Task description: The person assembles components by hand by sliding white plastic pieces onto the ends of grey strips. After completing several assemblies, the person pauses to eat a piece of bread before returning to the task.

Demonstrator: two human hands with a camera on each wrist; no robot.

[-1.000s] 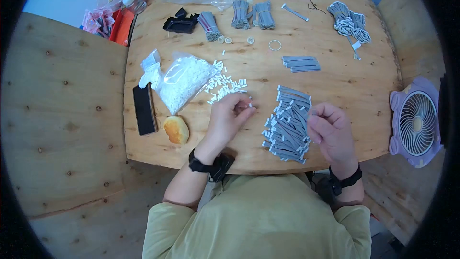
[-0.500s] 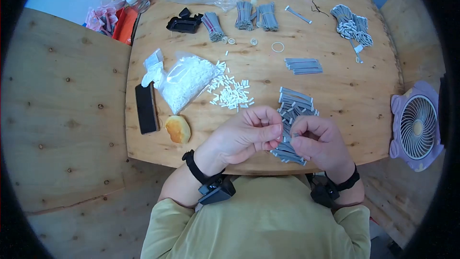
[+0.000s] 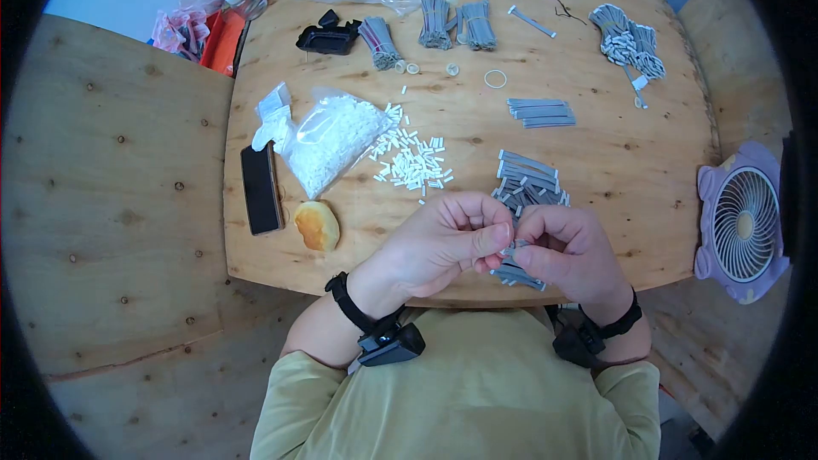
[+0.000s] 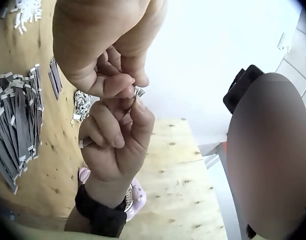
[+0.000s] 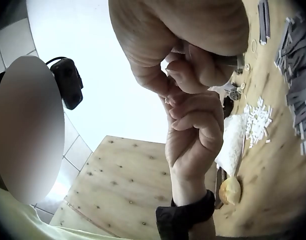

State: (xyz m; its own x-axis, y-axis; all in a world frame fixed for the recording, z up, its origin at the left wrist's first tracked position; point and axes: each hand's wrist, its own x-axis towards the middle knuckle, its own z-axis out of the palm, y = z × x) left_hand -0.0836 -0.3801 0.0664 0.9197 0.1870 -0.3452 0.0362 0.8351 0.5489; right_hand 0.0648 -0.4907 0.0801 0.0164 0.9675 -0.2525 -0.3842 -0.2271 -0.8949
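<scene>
Fingertips of the left hand (image 3: 447, 243) and right hand (image 3: 571, 251) meet over the near edge of the pile of grey strips with white ends (image 3: 530, 179). In the left wrist view, a tiny white piece (image 4: 139, 92) shows between the tips of the left hand (image 4: 110, 40) and right hand (image 4: 118, 130). The left hand pinches it; the right pinches the end of a grey strip, mostly hidden by the fingers. A white strip end (image 4: 84, 144) sticks out beside the right hand's curled fingers. Small loose white pieces (image 3: 413, 166) lie left of the pile.
A clear bag of white pieces (image 3: 332, 140), a phone (image 3: 261, 190) and a bread roll (image 3: 317, 227) lie left. Farther back are bundled strips (image 3: 434, 24), a black tray (image 3: 328, 37) and a short row of strips (image 3: 542, 112). A purple fan (image 3: 743, 221) stands right.
The left hand has moved right from beside the loose white pieces, and the right hand slightly left. Their fingertips, apart at first, now meet.
</scene>
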